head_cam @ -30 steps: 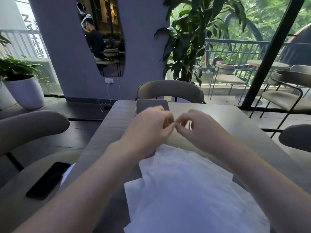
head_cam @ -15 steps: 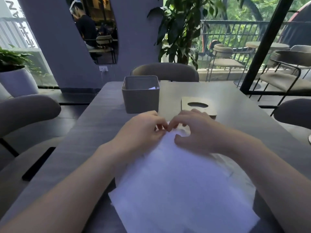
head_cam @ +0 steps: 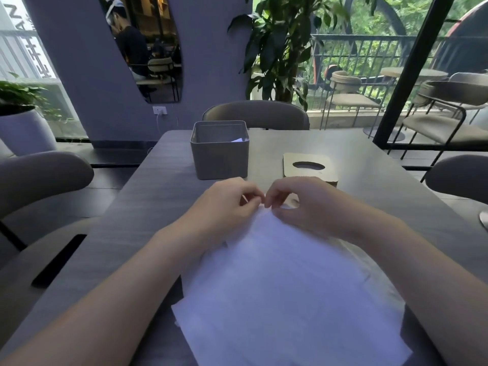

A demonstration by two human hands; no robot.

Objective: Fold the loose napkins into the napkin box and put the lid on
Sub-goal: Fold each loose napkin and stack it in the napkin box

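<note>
A pile of loose white napkins (head_cam: 285, 291) lies spread on the grey table in front of me. My left hand (head_cam: 224, 204) and my right hand (head_cam: 298, 204) meet at the pile's far corner, both pinching the top napkin's edge between fingertips. Beyond my hands stands the grey napkin box (head_cam: 219, 151), open on top, with a bit of white paper showing inside. To its right the tan lid (head_cam: 309, 166) with an oval slot lies flat on the table, its near edge hidden by my right hand.
A dark phone (head_cam: 59, 260) lies on the seat of the chair at my left. Chairs stand around the table (head_cam: 148, 207): one behind the box (head_cam: 256, 113), one at the right (head_cam: 459, 173). A round metal edge (head_cam: 484, 219) shows at the table's right border.
The view has tilted down, so the box and lid came into sight. My hands dropped from above the table to the napkin pile's far corner and stay pinched there.
</note>
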